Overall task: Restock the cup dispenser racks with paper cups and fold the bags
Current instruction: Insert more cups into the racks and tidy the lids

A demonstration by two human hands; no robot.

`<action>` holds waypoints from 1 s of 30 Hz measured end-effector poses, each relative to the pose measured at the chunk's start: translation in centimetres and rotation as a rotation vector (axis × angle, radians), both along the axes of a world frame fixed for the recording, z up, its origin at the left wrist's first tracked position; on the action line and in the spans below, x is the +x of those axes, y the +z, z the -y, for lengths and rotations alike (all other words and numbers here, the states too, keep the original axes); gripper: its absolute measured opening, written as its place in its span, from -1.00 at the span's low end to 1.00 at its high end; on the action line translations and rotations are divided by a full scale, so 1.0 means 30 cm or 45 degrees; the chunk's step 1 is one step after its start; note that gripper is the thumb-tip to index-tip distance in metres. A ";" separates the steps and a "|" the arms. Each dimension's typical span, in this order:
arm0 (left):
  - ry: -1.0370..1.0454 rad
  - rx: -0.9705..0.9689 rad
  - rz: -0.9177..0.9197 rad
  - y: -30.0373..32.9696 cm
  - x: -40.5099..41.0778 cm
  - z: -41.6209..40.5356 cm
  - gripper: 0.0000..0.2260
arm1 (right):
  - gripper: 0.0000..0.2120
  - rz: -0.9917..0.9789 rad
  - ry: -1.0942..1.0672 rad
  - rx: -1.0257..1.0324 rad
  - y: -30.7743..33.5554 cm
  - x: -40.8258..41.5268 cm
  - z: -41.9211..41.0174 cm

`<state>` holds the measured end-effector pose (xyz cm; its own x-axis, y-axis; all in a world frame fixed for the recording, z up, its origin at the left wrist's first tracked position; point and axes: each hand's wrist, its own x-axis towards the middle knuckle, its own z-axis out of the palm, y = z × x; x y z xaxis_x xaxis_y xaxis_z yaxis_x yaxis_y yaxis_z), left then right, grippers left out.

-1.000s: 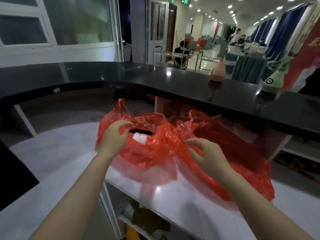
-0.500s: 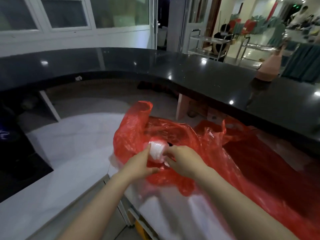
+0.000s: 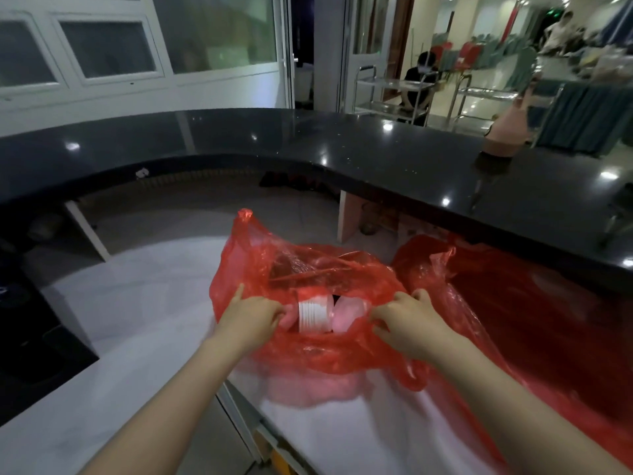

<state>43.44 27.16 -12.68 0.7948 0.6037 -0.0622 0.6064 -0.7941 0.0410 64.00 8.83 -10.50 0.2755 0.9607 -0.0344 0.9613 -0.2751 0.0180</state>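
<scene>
A red plastic bag (image 3: 308,354) lies on the white counter (image 3: 137,320) with its mouth spread wide. Inside it a stack of white paper cups (image 3: 313,317) lies on its side, partly wrapped in clear film. My left hand (image 3: 250,317) pinches the bag's left rim beside the cups. My right hand (image 3: 407,323) grips the bag's right rim. A second red bag (image 3: 531,320) lies crumpled to the right, under the dark ledge. No cup dispenser rack is in view.
A raised black bar top (image 3: 342,149) curves behind the white counter. A pink bottle (image 3: 507,132) stands on it at the right. Open shelving (image 3: 267,447) shows below the counter's front edge. A seated person and metal trolleys are far behind.
My hands have moved apart from the middle of the bag to its two rims, pulling the mouth wider and baring the cup stack. The head camera has tilted slightly.
</scene>
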 end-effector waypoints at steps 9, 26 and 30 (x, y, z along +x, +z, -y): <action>-0.044 0.135 -0.002 0.001 -0.058 0.000 -0.65 | -0.87 0.076 0.003 0.641 0.038 -0.138 -0.091; -0.008 -0.137 -0.448 -0.058 0.014 -0.240 0.13 | 0.11 -0.216 -0.114 -0.196 -0.103 0.025 -0.179; -0.068 -0.306 -0.151 -0.123 0.014 -0.332 0.24 | 0.23 -0.349 -0.157 -0.304 -0.174 0.030 -0.223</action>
